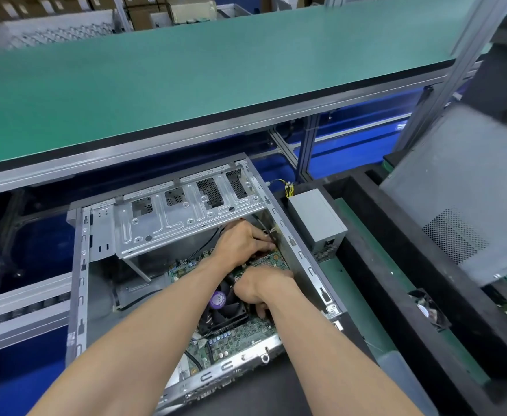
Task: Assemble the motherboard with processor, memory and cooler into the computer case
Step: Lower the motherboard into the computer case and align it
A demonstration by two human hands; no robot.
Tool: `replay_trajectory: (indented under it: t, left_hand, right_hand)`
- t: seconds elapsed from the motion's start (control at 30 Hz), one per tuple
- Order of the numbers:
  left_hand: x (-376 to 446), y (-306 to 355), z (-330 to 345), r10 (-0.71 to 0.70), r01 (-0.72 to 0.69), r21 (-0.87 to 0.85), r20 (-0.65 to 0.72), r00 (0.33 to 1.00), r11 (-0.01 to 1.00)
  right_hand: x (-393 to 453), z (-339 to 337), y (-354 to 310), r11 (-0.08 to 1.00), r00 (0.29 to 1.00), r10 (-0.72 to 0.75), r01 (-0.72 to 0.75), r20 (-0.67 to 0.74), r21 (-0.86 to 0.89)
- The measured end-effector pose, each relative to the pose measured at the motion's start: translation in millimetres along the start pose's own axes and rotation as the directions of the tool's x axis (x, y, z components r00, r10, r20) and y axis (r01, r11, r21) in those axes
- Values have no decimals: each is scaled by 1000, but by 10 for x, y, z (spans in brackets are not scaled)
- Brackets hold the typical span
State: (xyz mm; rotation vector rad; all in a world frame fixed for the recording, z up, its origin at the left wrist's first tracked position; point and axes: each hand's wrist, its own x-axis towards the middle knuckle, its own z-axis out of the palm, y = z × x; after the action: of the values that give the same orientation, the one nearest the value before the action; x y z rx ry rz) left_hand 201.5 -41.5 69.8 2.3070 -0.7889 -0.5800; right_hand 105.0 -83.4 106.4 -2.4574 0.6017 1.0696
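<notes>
Computer case (79, 265): it lies open on its side in front of you, its open face up, and everything below is placed from it.
Motherboard (234, 340): the green board sits inside the case, against the case's right wall and near end; its right edge lies close along that wall.
Cooler (225, 310): a black fan with a purple round label sits on the motherboard, about mid-board, partly under your right wrist.
Drive cage (186, 211): a silver perforated bracket spans the far half of the case, above the board's far end.
Left hand (241, 241): your left hand reaches under the near edge of the drive cage, by the case's right wall. The fingers are curled together and bent down toward the far right corner of the motherboard; you cannot tell whether they pinch anything, as the knuckles hide the tips.
Right hand (261, 288): your right hand lies nearer to you than the left, over the motherboard just right of the cooler. Its fingers are curled downward with the tips on the board beside the fan; what they grip, if anything, is hidden.
Power supply (318, 223): a grey box with yellow and black wires rests outside the case, just beyond its right wall.
Green shelf (186, 85): a wide green surface runs above and beyond the case's far end.
</notes>
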Motion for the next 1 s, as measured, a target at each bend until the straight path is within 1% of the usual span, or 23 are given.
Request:
replay_trajectory:
  t: [0.2, 0.33, 0.67, 0.9, 1.0]
  left_hand:
    - [58, -28, 15, 5, -6, 40, 33, 999, 999]
    - [83, -25, 30, 51, -52, 56, 25, 998, 997]
    - [90, -58, 62, 87, -86, 98, 2, 996, 991]
    - [105, -19, 66, 99, -104, 143, 41, 994, 984]
    - [114, -18, 68, 85, -91, 126, 51, 995, 988]
  right_hand:
    - [4, -2, 10, 999, 1000, 15, -15, 20, 30]
    - [8, 3, 13, 999, 1000, 18, -18, 14, 40]
    - [23, 1, 28, 999, 1000, 9, -9, -1, 37]
    - [-2, 6, 29, 1000, 1000, 0, 0, -19, 30]
    - [-16, -3, 46, 1000, 1000, -10, 10, -15, 18]
